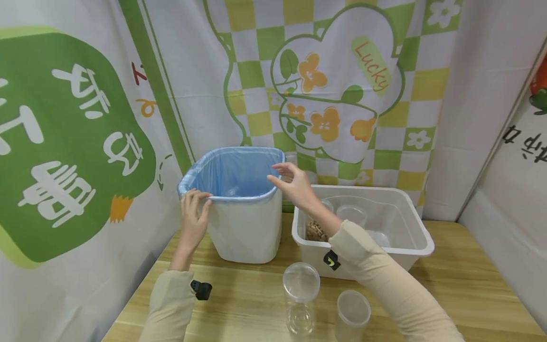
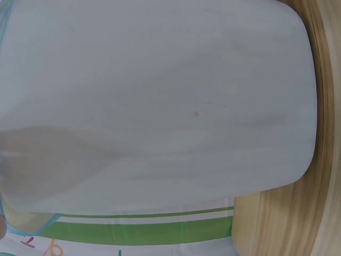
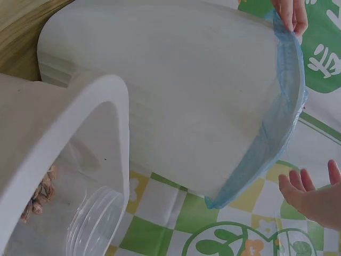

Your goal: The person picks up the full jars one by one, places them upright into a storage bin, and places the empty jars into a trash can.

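Observation:
A white trash bin (image 1: 245,232) stands on the table, lined with a blue plastic bag (image 1: 239,178) folded over its rim. My left hand (image 1: 194,221) holds the bag-covered rim at the front left corner, its fingertips bent over the edge. My right hand (image 1: 295,185) is raised by the right side of the rim, fingers spread and loosely bent, holding nothing; in the right wrist view this hand (image 3: 314,197) is apart from the bag (image 3: 266,144). The side of the bin (image 2: 160,96) fills most of the left wrist view. Something clear and hard to make out lies inside the bag.
Right of the bin stands a white plastic tub (image 1: 410,209) holding clear containers (image 1: 351,214) and brown pieces (image 1: 316,232). Two clear lidded jars, a taller one (image 1: 301,289) and a shorter one (image 1: 353,311), stand in front on the wooden table (image 1: 239,304). Printed curtains hang behind.

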`<action>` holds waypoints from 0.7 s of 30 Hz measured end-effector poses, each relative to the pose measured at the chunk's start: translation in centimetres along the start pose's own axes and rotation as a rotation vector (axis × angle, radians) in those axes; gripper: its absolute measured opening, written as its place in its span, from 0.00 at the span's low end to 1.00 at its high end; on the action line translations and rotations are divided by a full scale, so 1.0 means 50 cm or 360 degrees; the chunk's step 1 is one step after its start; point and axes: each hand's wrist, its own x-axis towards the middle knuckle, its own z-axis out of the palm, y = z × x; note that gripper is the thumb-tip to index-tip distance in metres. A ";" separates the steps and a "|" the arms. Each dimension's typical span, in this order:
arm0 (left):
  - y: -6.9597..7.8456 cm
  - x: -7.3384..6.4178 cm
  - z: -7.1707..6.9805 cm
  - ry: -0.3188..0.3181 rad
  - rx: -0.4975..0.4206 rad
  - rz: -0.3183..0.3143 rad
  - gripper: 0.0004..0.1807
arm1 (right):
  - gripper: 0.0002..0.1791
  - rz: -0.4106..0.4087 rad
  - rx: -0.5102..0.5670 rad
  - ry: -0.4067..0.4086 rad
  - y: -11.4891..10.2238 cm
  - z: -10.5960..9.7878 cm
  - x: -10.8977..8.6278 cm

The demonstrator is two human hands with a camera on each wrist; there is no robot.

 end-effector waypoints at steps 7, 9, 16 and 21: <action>-0.001 0.000 -0.001 0.0006 -0.0002 -0.0004 0.06 | 0.20 -0.0002 -0.0090 -0.0242 0.002 -0.013 -0.038; -0.001 0.002 -0.002 0.0011 0.0000 0.0002 0.06 | 0.19 -0.0009 -0.0125 -0.0288 -0.001 -0.017 -0.048; 0.000 0.002 -0.002 0.0010 0.0016 -0.0004 0.06 | 0.18 -0.0130 -0.0189 -0.0350 -0.006 -0.033 -0.080; 0.000 -0.001 0.001 0.0020 0.0003 -0.0028 0.06 | 0.18 -0.0130 -0.0273 -0.0419 -0.006 -0.051 -0.111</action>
